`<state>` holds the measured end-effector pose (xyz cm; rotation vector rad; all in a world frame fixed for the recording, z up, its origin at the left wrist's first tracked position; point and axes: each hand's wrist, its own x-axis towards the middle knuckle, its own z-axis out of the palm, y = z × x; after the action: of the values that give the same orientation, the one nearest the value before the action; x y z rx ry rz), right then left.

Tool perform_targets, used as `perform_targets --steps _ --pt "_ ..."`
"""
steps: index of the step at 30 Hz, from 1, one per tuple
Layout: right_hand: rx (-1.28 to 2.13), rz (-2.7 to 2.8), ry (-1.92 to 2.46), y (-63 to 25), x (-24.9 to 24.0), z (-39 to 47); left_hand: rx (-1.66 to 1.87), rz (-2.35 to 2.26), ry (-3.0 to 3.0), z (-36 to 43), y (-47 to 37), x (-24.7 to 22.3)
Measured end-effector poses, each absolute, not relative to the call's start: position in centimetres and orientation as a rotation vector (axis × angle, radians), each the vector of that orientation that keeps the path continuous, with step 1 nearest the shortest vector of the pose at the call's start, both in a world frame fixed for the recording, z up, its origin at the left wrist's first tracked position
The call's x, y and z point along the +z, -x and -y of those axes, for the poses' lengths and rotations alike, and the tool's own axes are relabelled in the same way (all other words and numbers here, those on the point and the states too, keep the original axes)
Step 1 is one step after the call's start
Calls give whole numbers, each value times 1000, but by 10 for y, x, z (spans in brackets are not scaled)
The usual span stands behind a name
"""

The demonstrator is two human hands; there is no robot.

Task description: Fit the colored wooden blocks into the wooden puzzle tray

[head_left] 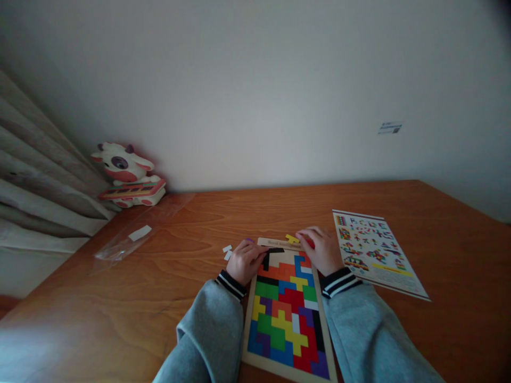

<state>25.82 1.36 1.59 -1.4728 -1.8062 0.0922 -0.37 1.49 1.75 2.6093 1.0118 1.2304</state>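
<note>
A wooden tray puzzle (290, 374), mostly filled with coloured block pieces, lies between my forearms. My left hand (246, 261) is at its upper left corner, fingers closed on a black puzzle piece (276, 250) at the top of the tray. Bare wood shows just below that piece. Over the upper right corner, my right hand (320, 250) has its fingertips pinched at the end of a yellow puzzle piece (292, 239), which overlaps the top rim. A red piece (310, 242) shows partly beneath my right fingers. Behind my left hand, a bit of a purple piece (249, 240) peeks out.
Small white pieces (227, 251) lie left of the tray. A printed instruction sheet (379, 250) rests to the right. At the back left stand a toy cow with a keyboard (130, 175) and a clear plastic bag (120, 247), near a curtain (35, 175).
</note>
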Motion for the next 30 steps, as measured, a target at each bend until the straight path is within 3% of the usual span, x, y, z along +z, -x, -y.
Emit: perform_targets --steps 4,7,11,21,30 --pt "679 1878 1242 -235 22 -5 1268 -961 -2645 -15 3 18" --pt "810 1878 1221 -226 20 -2 1294 -965 -2650 -15 2 18" --pt "714 1875 1199 -228 15 -4 1301 -1004 -2635 -15 2 19" --pt "109 2186 1197 -238 7 -9 1050 -1175 -2580 -18 3 9" --pt "60 2347 1250 -235 17 -1 956 -1146 -2603 -17 3 6"
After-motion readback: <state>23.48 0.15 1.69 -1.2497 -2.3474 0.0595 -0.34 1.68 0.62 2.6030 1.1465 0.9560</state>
